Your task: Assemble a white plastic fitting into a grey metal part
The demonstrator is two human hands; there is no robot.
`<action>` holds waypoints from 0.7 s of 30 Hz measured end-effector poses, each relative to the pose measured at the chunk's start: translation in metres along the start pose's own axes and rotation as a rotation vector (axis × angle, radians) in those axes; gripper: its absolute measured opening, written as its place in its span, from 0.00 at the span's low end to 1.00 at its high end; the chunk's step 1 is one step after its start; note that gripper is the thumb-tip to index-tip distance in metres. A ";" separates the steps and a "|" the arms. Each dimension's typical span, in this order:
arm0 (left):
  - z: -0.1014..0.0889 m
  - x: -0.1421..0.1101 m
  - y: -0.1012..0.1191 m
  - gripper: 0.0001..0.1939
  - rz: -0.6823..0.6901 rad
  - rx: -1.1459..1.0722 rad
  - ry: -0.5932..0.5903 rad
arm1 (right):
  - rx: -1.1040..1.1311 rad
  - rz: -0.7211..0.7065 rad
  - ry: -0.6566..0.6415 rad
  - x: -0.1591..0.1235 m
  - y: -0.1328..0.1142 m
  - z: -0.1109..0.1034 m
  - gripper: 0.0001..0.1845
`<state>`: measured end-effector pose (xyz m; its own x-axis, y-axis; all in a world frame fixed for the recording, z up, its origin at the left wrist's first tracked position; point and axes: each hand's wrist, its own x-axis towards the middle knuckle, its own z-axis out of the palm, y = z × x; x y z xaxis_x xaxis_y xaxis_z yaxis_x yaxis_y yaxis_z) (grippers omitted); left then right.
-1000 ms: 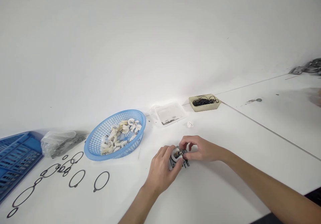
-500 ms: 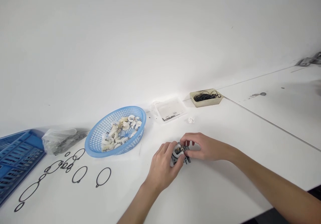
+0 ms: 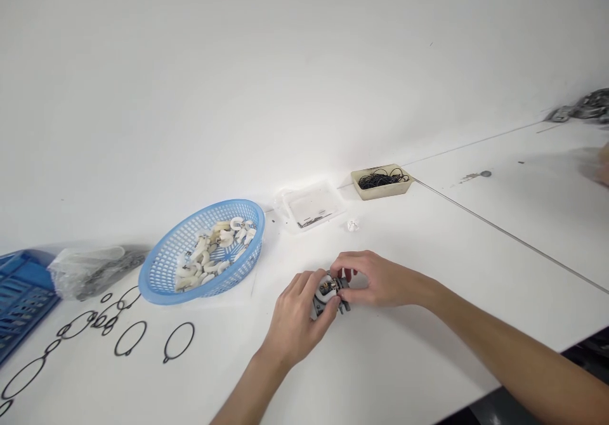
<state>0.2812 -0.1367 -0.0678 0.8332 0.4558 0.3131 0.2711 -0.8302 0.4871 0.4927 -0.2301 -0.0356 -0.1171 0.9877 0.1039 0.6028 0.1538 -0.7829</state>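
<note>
A small grey housing (image 3: 344, 306) lies on the white table between my two hands. Set in it is a white curved plastic piece (image 3: 325, 295) with brass-coloured metal bits in its middle. My left hand (image 3: 301, 314) wraps the housing's left side, fingers over the far edge and thumb along the near edge. From the right, my right hand (image 3: 375, 279) grips the other side, its thumb and index finger bent close to the metal bits. My fingers hide much of the housing's edges.
Left of my hands stands a blue basket (image 3: 155, 290) of white curved pieces. Black rubber rings (image 3: 179, 341) lie near a plastic bag (image 3: 90, 271) and a blue crate (image 3: 28, 285). Behind are a white tray (image 3: 316, 203) and a cream tray (image 3: 387, 190) of black rings. Another person's hand (image 3: 603, 166) shows far right.
The whole scene has shifted a little left in view as my head turned. Both hands keep their hold on the housing. More of another person's hand shows at the right edge.
</note>
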 end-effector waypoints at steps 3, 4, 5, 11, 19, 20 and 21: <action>0.000 0.000 -0.001 0.16 -0.003 -0.011 0.005 | 0.027 0.005 0.003 0.001 0.001 0.000 0.07; 0.000 0.000 -0.001 0.16 -0.009 -0.010 0.004 | 0.035 0.007 0.001 0.001 0.002 0.000 0.08; 0.000 0.000 -0.001 0.16 -0.015 -0.008 0.002 | 0.042 0.007 -0.001 0.001 0.002 0.000 0.08; 0.000 0.000 -0.001 0.16 -0.011 -0.004 0.009 | 0.055 -0.015 -0.024 0.002 0.007 0.000 0.10; -0.001 -0.001 -0.001 0.15 -0.010 -0.005 0.007 | 0.073 -0.007 -0.024 0.004 0.007 0.000 0.10; 0.000 -0.001 -0.001 0.15 -0.010 -0.004 0.008 | 0.078 -0.003 -0.023 0.004 0.007 0.000 0.10; 0.000 -0.001 -0.001 0.15 -0.009 -0.004 0.009 | 0.081 0.000 -0.023 0.004 0.007 0.000 0.10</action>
<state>0.2800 -0.1359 -0.0683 0.8260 0.4666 0.3161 0.2770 -0.8245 0.4934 0.4965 -0.2254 -0.0406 -0.1361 0.9865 0.0907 0.5367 0.1503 -0.8303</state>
